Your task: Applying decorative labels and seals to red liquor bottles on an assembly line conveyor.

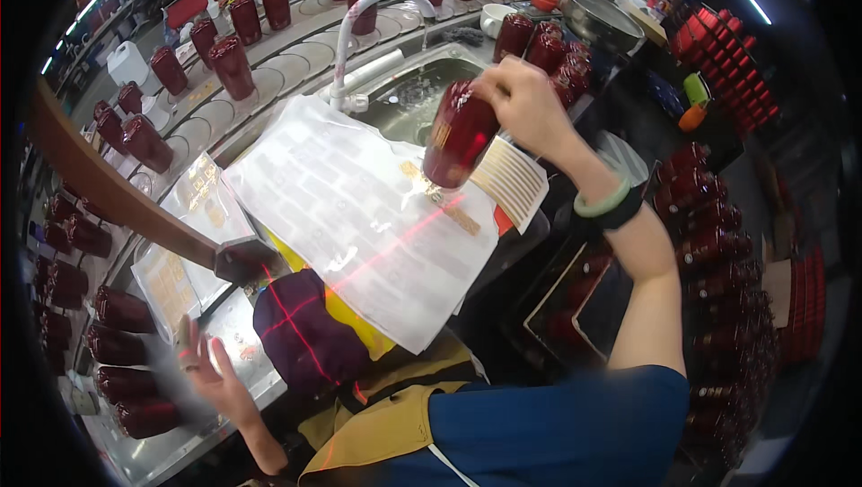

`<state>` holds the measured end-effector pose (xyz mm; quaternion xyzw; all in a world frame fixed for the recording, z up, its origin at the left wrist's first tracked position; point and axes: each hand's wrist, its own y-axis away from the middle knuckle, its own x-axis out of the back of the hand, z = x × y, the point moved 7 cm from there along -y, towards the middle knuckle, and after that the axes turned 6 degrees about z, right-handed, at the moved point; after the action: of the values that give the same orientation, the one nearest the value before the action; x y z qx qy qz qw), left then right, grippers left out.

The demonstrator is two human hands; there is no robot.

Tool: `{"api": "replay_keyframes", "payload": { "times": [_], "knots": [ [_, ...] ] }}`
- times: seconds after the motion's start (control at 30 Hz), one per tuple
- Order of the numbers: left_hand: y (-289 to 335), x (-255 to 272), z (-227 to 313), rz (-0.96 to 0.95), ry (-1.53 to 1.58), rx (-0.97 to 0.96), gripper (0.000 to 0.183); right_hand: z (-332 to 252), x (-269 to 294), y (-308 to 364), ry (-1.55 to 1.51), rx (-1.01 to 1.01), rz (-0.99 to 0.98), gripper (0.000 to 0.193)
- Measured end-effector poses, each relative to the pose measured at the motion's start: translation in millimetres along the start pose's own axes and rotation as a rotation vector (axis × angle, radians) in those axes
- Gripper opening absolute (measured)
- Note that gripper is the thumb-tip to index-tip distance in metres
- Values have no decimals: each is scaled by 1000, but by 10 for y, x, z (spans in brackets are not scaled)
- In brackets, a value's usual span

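Observation:
My right hand [530, 105] grips a dark red glass bottle [460, 137] by its upper end and holds it tilted above a large white sheet [359, 209]. Gold decals [462, 220] lie on the sheet just below the bottle. Low on the left, my left hand [211, 375] is open, fingers apart and nothing in it, with a wrap round one finger. It hovers over a metal table edge [238, 343], between a row of red bottles [121, 348] and a dark purple cloth [310, 325] crossed by red laser lines.
A sink [417, 96] with a curved white faucet [341, 47] lies beyond the sheet. More red bottles stand on a conveyor of round plates [301, 58] and crowd the right side [709, 236]. A brown beam [126, 182] cuts across the left. A metal basin [603, 18] sits at the back right.

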<state>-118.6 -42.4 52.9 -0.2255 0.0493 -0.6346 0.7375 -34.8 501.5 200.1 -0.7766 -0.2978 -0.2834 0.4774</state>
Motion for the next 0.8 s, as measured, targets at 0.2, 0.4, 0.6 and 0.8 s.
{"api": "replay_keyframes", "payload": {
  "times": [0.2, 0.4, 0.6, 0.8],
  "knots": [
    [-69, 317, -119, 153, -122, -24, 42, 1212, -90, -1238, 329, -93, 209, 30],
    [-84, 567, -488, 274, -208, 21, 42, 2172, -783, -1985, 470, -248, 150, 33],
    [-152, 432, -150, 382, -345, -1, 38, 3012, -1235, -2273, 592, -329, 185, 30],
    [-82, 936, -868, 362, -408, 132, 42, 3357, -1317, -2358, 673, -348, 188, 28]
  ]
}}
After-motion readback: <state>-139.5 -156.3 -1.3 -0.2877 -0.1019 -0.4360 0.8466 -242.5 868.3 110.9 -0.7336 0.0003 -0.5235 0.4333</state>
